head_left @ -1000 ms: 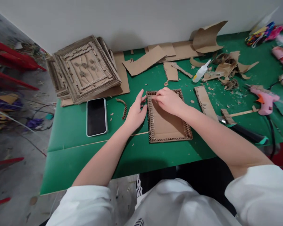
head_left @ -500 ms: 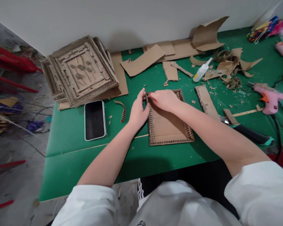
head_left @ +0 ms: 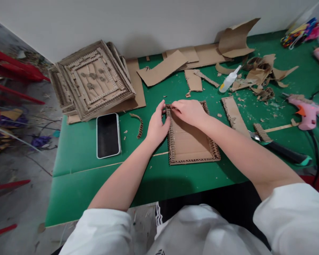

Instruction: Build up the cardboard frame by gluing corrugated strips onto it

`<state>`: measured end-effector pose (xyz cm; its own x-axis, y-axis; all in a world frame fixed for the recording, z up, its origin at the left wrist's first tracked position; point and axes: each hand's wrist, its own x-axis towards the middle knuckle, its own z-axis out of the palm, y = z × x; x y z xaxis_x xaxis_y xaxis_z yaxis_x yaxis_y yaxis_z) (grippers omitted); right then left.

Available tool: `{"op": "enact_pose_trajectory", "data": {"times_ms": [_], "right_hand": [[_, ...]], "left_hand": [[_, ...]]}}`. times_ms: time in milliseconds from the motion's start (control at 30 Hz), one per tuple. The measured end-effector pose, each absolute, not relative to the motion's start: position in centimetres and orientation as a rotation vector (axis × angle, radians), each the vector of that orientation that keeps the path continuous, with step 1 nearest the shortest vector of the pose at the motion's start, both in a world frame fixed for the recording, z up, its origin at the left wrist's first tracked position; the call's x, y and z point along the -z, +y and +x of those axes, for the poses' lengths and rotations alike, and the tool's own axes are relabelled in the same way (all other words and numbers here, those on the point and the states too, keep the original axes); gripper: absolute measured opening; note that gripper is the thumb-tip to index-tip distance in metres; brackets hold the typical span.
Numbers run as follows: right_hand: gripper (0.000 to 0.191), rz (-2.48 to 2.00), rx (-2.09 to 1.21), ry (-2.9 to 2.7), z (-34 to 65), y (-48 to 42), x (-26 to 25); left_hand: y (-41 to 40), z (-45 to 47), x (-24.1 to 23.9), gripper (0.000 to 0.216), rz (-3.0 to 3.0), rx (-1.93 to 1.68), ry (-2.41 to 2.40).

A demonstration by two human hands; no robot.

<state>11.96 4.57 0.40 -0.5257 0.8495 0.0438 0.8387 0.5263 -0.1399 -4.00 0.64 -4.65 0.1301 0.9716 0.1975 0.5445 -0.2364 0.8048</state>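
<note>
Cardboard tray point(head_left: 192, 143) sits flat on the green table point(head_left: 95, 193), near its front edge. I've got the left hand point(head_left: 158, 124) on the tray's left wall by the far corner, thumb and fingers apart. Right hand point(head_left: 190, 112) reaches over the tray, fingertips bunched at that same corner — can't tell from here if they pinch anything. Phone point(head_left: 108, 135) and curved strip point(head_left: 140, 126) lie left; glue bottle point(head_left: 229, 81), cutter point(head_left: 284, 151) and pink glue gun point(head_left: 307, 110) right.
</note>
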Motion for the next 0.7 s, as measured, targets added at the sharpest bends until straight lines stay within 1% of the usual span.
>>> {"op": "enact_pose_trajectory", "data": {"times_ms": [167,300,533,700], "right_hand": [[0.027,-1.452,-0.227,-2.659,12.1,4.7,-0.1],[0.03,-1.437,-0.225,-2.684,11.8,4.7,0.2],[0.031,-1.428,-0.185,-2.687,11.6,4.6,0.0],[0.032,-1.457,-0.213,-2.679,12.0,2.8,-0.7]], "left_hand": [[0.5,-4.0,5.0,0.058,1.754,-1.051,1.446],[0.6,-4.0,5.3,0.057,1.693,-1.089,1.38],[0.6,-4.0,5.0,0.056,1.71,-1.029,1.405],[0.5,-4.0,4.9,0.054,1.658,-1.096,1.377]]}}
